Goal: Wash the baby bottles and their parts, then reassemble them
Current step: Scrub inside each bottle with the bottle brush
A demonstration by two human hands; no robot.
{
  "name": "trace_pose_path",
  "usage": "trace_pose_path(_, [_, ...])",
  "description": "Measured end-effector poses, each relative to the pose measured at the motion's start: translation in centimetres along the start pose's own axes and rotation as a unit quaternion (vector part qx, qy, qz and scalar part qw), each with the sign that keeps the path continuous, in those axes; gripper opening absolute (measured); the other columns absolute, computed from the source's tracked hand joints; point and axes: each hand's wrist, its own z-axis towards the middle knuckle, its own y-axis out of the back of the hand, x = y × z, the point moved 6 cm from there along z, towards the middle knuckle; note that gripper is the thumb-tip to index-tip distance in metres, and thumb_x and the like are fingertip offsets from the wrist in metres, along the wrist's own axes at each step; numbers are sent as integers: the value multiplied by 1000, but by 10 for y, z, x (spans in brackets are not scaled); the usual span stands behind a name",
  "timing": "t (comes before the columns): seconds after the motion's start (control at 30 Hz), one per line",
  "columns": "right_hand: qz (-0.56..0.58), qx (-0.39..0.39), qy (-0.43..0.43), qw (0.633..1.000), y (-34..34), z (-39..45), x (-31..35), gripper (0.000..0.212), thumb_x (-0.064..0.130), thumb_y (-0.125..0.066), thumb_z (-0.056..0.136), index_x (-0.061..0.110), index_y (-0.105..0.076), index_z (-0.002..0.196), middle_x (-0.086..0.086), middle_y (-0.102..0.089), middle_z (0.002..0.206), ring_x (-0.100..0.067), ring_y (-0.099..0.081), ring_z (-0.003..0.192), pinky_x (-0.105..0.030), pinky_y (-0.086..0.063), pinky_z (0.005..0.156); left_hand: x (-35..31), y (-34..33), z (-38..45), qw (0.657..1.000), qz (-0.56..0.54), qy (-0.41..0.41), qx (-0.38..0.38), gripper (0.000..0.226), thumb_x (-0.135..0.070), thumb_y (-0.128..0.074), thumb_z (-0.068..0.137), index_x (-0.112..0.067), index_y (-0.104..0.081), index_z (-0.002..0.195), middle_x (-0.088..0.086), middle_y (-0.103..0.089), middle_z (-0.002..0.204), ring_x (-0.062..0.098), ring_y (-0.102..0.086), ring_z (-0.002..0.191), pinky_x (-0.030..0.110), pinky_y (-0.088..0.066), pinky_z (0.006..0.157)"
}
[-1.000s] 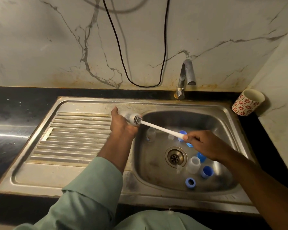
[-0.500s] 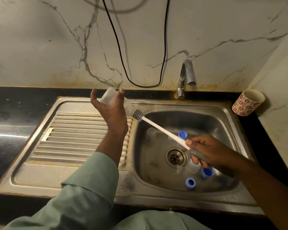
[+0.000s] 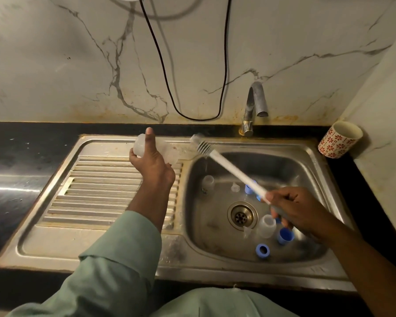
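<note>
Left hand (image 3: 150, 161) gripped the clear bottle (image 3: 140, 146) sideways over the draining board (image 3: 96, 191). Right hand (image 3: 293, 208) curled round the brush (image 3: 229, 167), apparently clear of the bottle. Blue rings and clear parts lay in the sink (image 3: 311, 163).

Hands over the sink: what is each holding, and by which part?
Left hand grips a clear baby bottle around its body. Right hand holds the bottle brush by its handle end.

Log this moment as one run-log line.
left hand: holds bottle over drainboard | right hand: holds brush, bristles outside bottle | sink: loose blue and clear parts | tap: no water visible
</note>
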Motion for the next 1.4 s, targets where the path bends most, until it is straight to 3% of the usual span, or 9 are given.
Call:
trace_pose_path(0.1, [2,-92,17,996,10,-5,5,16,28,-57,94,24,-72,98,-2,-66,63,-11,-54,45,-22,-47,44,-3,5,2,998,42,-38,-9,59,-53,-77,80,-26,-49,124,-1,-58,109,20,-61,102,44,-59,90])
trace_pose_path(0.2, [-45,-35,41,998,-12,-16,26,39,19,-53,96,39,-52,130,-3,-65,70,-10,-57,46,-21,-49,46,2,3,-2,992,106,-60,-23,65,-53,-81,76,-22,-50,125,2,-60,114,22,-61,106,48,-56,96])
trace_pose_path(0.3, [-117,-9,89,989,-32,-36,54,51,22,-49,98,63,-35,124,-6,-63,67,-8,-56,41,-18,-46,41,5,-2,-4,990,133,-53,-14,69,-40,-88,73,-30,-43,125,6,-53,119,22,-60,100,45,-62,81])
trace_pose_path(0.5, [-316,-7,118,941,-54,-33,83,50,25,-41,102,34,-28,149,12,-49,74,-2,-50,60,-15,-41,57,26,-13,-19,990,131,-31,50,61,-12,-86,78,-27,-41,117,10,-52,118,26,-64,98,35,-62,60])
trace_pose_path(0.6, [-375,13,91,923,-59,-36,82,52,29,-37,103,35,-19,152,4,-60,91,-10,-59,74,-30,-53,71,27,-11,-19,994,103,-27,33,60,-10,-84,80,-27,-40,118,14,-51,123,30,-64,103,36,-62,62])
trace_pose_path(0.7, [-426,21,77,901,-60,-41,83,53,31,-36,103,37,-15,151,8,-52,79,-7,-54,64,-28,-53,65,23,-9,-15,995,97,-15,18,65,-12,-84,80,-27,-39,123,15,-49,127,31,-63,105,38,-63,66])
trace_pose_path(0.93, [-462,9,77,883,-64,-27,89,56,24,-34,103,33,-9,153,0,-55,100,-17,-61,79,-40,-56,71,32,-15,-22,997,73,11,19,50,-11,-81,83,-27,-53,121,15,-50,132,33,-59,107,40,-63,64])
trace_pose_path(1.07, [-478,7,65,876,-64,-23,88,54,26,-33,104,32,-10,153,2,-46,91,-16,-56,77,-34,-51,66,36,-13,-24,997,77,12,19,33,-10,-82,82,-17,-58,104,13,-56,120,30,-61,102,44,-64,68])
trace_pose_path(1.4, [-517,2,85,852,-67,-19,91,59,19,-38,101,26,-10,153,0,-48,91,-13,-47,70,-27,-37,52,40,-8,-18,993,113,12,37,40,-10,-82,82,-15,-56,111,14,-55,122,33,-61,107,38,-63,64])
